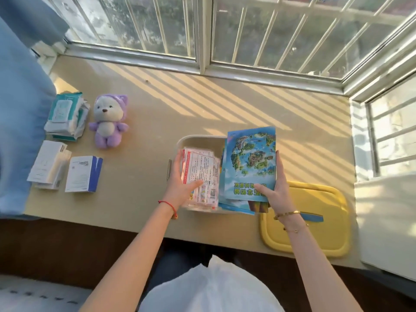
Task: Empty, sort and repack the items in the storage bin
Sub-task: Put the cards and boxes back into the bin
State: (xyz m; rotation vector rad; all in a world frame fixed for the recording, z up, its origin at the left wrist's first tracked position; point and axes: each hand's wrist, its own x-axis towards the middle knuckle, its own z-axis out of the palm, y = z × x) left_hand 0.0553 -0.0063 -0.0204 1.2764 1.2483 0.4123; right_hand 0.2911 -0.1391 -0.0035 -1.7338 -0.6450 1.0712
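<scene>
Left hand [183, 184], forearm reaching up from the lower frame, grips a stack of pink-and-white packets [201, 179]: fingers along the stack's left edge, thumb across its face. Right hand [275, 190] grips a bundle of blue booklets [249, 163], thumb on the front cover near its lower edge, fingers up the right edge. Both wrists wear bracelets.

Packets and booklets stand side by side in a white bin [198, 139], their long axes running away from the person; the booklets tilt to the right, their cover text upside down to the viewer. The bin sits near the front edge of a beige ledge [225, 104] striped with sunlight, below a barred window [258, 30]. A yellow lid [315, 221] lies flat just right of the bin.

Well apart to the left: a purple plush toy [109, 121] on its back, wipe packs [66, 114], and white boxes [65, 170]. A blue curtain [20, 97] hangs at far left.
</scene>
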